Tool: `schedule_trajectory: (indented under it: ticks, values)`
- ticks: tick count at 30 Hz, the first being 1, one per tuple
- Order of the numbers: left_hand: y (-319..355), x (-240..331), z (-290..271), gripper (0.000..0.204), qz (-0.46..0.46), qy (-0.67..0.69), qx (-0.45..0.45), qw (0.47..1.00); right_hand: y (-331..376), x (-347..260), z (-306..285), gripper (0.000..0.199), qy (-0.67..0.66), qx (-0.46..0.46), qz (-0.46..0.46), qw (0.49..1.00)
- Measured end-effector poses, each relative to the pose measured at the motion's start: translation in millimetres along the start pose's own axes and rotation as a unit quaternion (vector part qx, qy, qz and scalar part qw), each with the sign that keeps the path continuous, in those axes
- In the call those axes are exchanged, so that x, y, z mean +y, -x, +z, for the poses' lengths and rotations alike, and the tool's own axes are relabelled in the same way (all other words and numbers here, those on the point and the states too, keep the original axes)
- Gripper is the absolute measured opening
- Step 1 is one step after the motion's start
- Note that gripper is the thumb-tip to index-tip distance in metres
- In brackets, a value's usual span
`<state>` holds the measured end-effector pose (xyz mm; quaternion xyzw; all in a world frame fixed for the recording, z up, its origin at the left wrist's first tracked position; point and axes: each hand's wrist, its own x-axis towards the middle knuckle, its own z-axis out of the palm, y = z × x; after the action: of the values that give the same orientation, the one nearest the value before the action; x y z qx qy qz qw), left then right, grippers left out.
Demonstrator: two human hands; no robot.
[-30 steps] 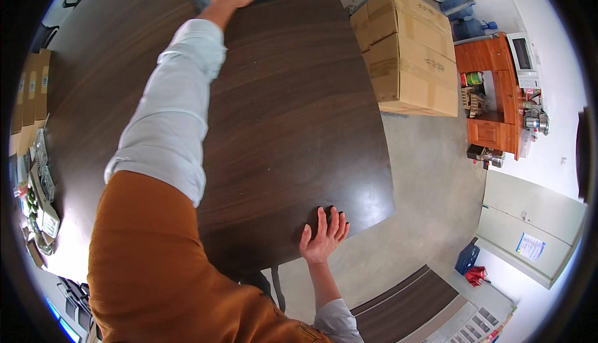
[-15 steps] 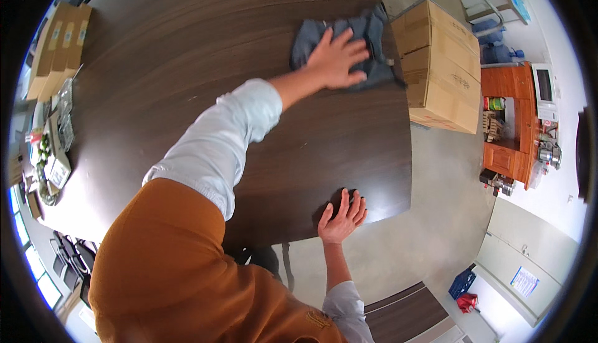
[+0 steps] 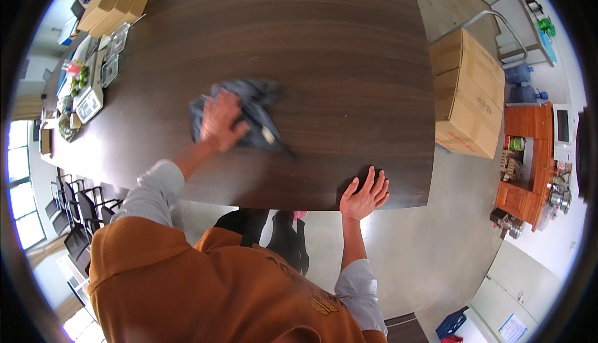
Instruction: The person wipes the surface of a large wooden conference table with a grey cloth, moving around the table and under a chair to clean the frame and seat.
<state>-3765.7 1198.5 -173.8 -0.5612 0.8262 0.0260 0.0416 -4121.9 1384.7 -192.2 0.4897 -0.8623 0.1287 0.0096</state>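
My left hand (image 3: 219,122) lies palm down on a dark blue-grey cloth (image 3: 255,103), which is bunched on the left-centre part of the brown wooden table (image 3: 349,56). Motion blurs that hand and the cloth, but the fingers look stretched out over the fabric rather than wrapped round it. A small pale patch shows near the cloth's right corner. At the table's near edge, towards the right, my right hand (image 3: 365,197) rests with its fingers extended on the tabletop, holding nothing.
Off the table's right side stands a large cardboard box (image 3: 476,97) by a metal rail. Long cardboard boxes (image 3: 118,0), a scale (image 3: 90,101) and clear plastic containers (image 3: 113,53) sit at the far left. Black chairs (image 3: 87,209) stand beyond the left end.
My left hand and the cloth have swept from the far right of the table towards me and to the left. My right hand stays at the near edge. The view has shifted.
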Motion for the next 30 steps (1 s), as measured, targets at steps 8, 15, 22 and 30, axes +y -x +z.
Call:
schedule_trajectory:
  ticks: [8, 15, 22, 30]
  values:
    - [-143, 37, -31, 0.056, -0.118, 0.055, 0.098, 0.987, 3, 1, 5, 0.049, -0.009, 0.014, -0.022, 1.0]
    - [-18, 232, 7, 0.06, 0.234, 0.159, 0.099, 0.954, 2, 36, 7, 0.044, -0.275, 0.097, -0.051, 0.955]
    - [122, 108, -6, 0.055, 0.137, 0.158, -0.04, 0.977, 40, 41, -47, 0.041, -0.198, 0.035, -0.112, 0.973]
    - [215, -181, 41, 0.059, -0.391, 0.042, 0.135, 0.909, 69, -24, -48, 0.026, -0.241, -0.07, -0.198, 0.947]
